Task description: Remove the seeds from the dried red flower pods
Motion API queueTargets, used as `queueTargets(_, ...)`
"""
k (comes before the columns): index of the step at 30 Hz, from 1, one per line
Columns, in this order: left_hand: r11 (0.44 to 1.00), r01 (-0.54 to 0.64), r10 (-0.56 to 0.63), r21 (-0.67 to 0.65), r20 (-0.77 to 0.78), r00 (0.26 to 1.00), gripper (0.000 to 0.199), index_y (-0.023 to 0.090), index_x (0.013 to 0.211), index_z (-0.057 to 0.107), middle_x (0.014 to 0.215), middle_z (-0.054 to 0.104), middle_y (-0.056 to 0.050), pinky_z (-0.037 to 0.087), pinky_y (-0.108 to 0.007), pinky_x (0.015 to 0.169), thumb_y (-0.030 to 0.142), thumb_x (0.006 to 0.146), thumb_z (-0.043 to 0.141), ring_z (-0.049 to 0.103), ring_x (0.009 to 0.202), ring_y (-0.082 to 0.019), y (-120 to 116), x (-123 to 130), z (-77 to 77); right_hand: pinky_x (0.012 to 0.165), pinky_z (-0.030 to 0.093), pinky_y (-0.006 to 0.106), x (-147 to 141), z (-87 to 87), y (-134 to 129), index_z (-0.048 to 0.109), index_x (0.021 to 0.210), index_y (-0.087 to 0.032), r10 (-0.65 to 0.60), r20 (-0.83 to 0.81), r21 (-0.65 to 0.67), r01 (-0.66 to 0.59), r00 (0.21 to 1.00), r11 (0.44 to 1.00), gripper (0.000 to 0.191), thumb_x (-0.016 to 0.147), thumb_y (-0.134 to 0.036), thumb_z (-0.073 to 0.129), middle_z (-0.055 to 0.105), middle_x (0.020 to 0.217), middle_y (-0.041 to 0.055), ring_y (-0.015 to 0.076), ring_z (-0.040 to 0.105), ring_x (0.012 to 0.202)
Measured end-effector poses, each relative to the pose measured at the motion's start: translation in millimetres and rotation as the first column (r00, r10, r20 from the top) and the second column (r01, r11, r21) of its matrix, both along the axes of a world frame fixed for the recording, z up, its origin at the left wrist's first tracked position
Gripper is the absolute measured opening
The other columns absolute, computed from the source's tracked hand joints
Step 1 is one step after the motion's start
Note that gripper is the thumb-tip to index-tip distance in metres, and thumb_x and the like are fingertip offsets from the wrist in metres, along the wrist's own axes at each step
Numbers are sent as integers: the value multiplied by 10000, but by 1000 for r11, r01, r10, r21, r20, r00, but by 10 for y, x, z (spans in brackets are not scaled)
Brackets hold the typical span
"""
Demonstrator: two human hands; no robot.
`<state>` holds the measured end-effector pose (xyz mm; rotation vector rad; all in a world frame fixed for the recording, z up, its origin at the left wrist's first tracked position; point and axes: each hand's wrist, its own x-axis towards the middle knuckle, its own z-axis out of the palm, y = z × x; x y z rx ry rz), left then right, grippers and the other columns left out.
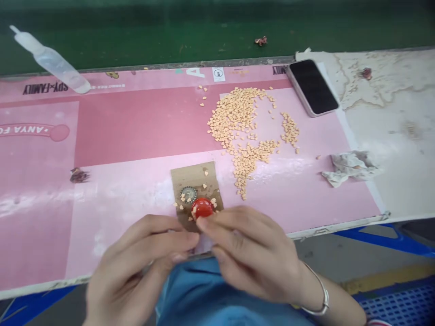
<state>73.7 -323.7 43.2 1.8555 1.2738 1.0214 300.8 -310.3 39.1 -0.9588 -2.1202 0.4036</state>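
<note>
My right hand [248, 253] reaches over a small square of brown cardboard [197, 179], its fingertips on the lower edge of a glossy red dome [202, 208]. Its underside is hidden. My left hand [142, 262] lies beside it, fingers pointing at the cardboard's near edge, with nothing visible in them. A ridged metal bottle cap [188, 194] sits on the cardboard next to the dome. Tiny tan heart-shaped pieces [205, 185] are scattered around both. Farther off lies a large heap of the same pieces [238, 127].
A printed pink mat [136, 122] covers the bench. Beyond it lie a black-screened phone [312, 87] and a translucent plastic squeeze bottle [50, 61]. A crumpled tissue [350, 168] rests to the right. A metal bangle [317, 294] circles my right wrist, above a blue garment [204, 290].
</note>
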Motion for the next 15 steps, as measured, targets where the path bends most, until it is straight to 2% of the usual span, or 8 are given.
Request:
queueTargets(2, 999, 2, 5, 41, -170, 986, 166, 368, 1028, 826, 877, 791, 7, 595, -280, 576, 316, 1033, 669, 741, 725, -174, 189, -213, 28, 797, 682, 299, 260, -82, 113, 750, 1240, -198, -150, 20, -48, 151, 989, 987, 283, 1052, -120, 553, 840, 1083, 72, 169, 796, 932)
queueTargets(3, 998, -34, 47, 59, -229, 972, 145, 359, 971, 831, 847, 780, 15, 599, -297, 607, 338, 1012, 693, 724, 704, -176, 312, -321, 25, 789, 674, 332, 414, -140, 159, 759, 1223, -219, -282, 43, -49, 284, 958, 958, 274, 1049, -120, 571, 837, 1100, 80, 193, 794, 941)
queueTargets(6, 969, -218, 243, 119, -275, 930, 118, 285, 856, 838, 861, 802, 31, 621, -305, 797, 383, 908, 798, 748, 801, -182, 819, -544, -25, 758, 637, 402, 851, -360, 262, 792, 1115, -212, -496, 174, 93, 488, 851, 868, 178, 1042, -182, 632, 837, 1008, 88, 249, 772, 888)
queueTargets(9, 886, -448, 462, 115, -275, 843, 219, 212, 956, 866, 955, 840, 21, 622, -392, 1044, 400, 891, 772, 787, 1023, -238, 1521, -526, -55, 767, 614, 421, 1080, -541, 337, 804, 1030, -209, -521, 281, 89, 519, 806, 850, 195, 1066, -287, 628, 818, 973, 90, 267, 761, 878)
queueTargets(10, 865, -490, 498, 107, -292, 816, 292, 179, 1036, 865, 977, 845, 15, 619, -425, 1064, 406, 898, 745, 790, 1068, -256, 1788, -478, -52, 756, 604, 407, 1100, -570, 362, 805, 1010, -209, -516, 306, 88, 516, 800, 852, 215, 1074, -301, 621, 813, 971, 89, 261, 758, 869)
queueTargets(12, 846, -530, 516, 61, -348, 783, 483, 89, 1206, 811, 1035, 846, 1, 621, -433, 1006, 455, 931, 657, 800, 1075, -266, 2343, -365, -36, 725, 577, 375, 1089, -578, 417, 805, 995, -208, -506, 353, 117, 499, 787, 859, 228, 1084, -295, 614, 813, 978, 84, 243, 751, 846)
queueTargets(13, 831, -551, 526, 77, -432, 733, 558, 39, 1243, 776, 1049, 840, -1, 615, -416, 960, 468, 929, 606, 798, 1076, -271, 2613, -313, -27, 713, 563, 364, 1073, -561, 446, 802, 997, -208, -494, 379, 136, 481, 783, 866, 223, 1087, -280, 612, 816, 984, 79, 236, 746, 837)
queueTargets(15, 827, -551, 525, 109, -499, 690, 629, -45, 1246, 737, 1097, 824, -21, 578, -421, 977, 442, 926, 500, 766, 1147, -305, 3088, -240, -16, 686, 539, 348, 1046, -507, 505, 786, 995, -208, -451, 431, 161, 425, 782, 891, 214, 1089, -231, 595, 819, 982, 65, 221, 733, 816)
